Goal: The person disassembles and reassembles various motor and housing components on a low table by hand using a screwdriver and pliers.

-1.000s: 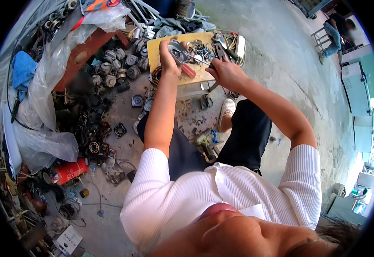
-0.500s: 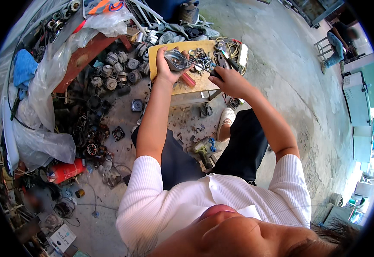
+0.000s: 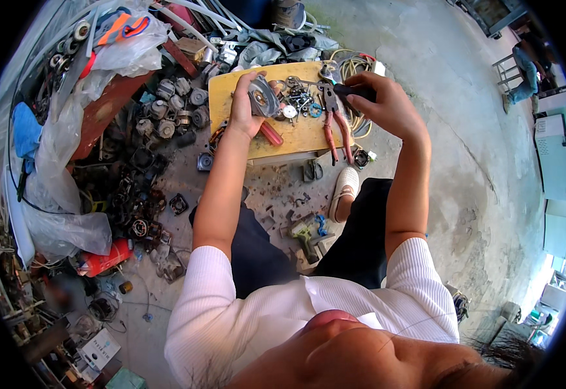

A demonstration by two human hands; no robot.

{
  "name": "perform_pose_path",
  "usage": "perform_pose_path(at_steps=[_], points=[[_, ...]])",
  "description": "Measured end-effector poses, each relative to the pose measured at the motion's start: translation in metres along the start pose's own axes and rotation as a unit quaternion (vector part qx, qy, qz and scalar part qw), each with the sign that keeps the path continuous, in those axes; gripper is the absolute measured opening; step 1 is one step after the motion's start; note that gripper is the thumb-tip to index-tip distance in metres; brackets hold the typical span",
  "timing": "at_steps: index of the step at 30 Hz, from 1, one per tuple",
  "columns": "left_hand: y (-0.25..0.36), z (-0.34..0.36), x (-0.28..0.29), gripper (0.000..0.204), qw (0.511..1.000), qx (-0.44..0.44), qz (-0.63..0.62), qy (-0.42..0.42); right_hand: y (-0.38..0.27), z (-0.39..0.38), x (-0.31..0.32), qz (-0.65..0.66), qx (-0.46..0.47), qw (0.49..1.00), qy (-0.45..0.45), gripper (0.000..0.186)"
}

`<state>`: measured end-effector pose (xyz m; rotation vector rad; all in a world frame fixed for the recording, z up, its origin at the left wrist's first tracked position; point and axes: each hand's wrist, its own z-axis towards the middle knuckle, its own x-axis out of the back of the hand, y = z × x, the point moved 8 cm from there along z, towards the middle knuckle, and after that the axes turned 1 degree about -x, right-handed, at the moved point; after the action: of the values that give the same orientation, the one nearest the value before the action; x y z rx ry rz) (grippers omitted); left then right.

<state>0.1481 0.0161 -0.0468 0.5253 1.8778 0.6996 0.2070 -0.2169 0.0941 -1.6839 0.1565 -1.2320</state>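
Observation:
My left hand (image 3: 244, 107) grips a grey round metal motor part (image 3: 263, 98) over a yellow wooden board (image 3: 296, 133). My right hand (image 3: 383, 104) is closed on a dark tool handle (image 3: 354, 91) at the board's right side. Red-handled pliers (image 3: 334, 123) lie on the board just left of my right hand. Small screws, washers and metal bits (image 3: 299, 100) are scattered between both hands. A red screwdriver handle (image 3: 271, 134) lies under my left wrist.
Piles of old motor parts (image 3: 173, 110) and dark scrap (image 3: 134, 201) lie on the concrete floor to my left, with plastic sheeting (image 3: 56, 149) and a red canister (image 3: 104, 258). A cordless drill (image 3: 305, 233) lies between my legs. Another person sits far right (image 3: 529, 65).
My right hand rose from the board's right edge and now holds the dark handle higher. My left hand keeps the metal part, turned slightly. The view shifted a little.

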Motion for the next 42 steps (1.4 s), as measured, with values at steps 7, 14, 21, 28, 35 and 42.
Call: perform_pose_path(at_steps=[7, 14, 21, 28, 35, 42], points=[[0.008, 0.011, -0.014, 0.047, 0.975, -0.125, 0.182, 0.001, 0.012, -0.001, 0.010, 0.054, -0.012, 0.997, 0.050, 0.034], [0.011, 0.014, -0.017, 0.055, 0.959, -0.149, 0.241, 0.031, -0.005, 0.003, 0.015, 0.063, 0.037, 0.983, 0.169, 0.038], [0.010, 0.014, -0.005, 0.047, 0.997, -0.065, 0.022, 0.017, 0.003, 0.003, 0.012, 0.077, 0.041, 0.974, 0.207, 0.036], [0.009, -0.010, -0.027, 0.055, 0.976, 0.042, -0.132, -0.166, -0.009, -0.003, 0.016, 0.088, 0.046, 0.961, 0.259, 0.037], [-0.016, -0.017, -0.025, 0.054, 0.982, 0.104, -0.085, -0.132, -0.008, -0.005, 0.015, 0.129, 0.038, 0.953, 0.272, 0.035], [-0.013, -0.013, -0.013, 0.064, 0.979, 0.094, -0.117, -0.139, -0.013, -0.011, 0.026, 0.277, 0.045, 0.918, 0.280, 0.028]])
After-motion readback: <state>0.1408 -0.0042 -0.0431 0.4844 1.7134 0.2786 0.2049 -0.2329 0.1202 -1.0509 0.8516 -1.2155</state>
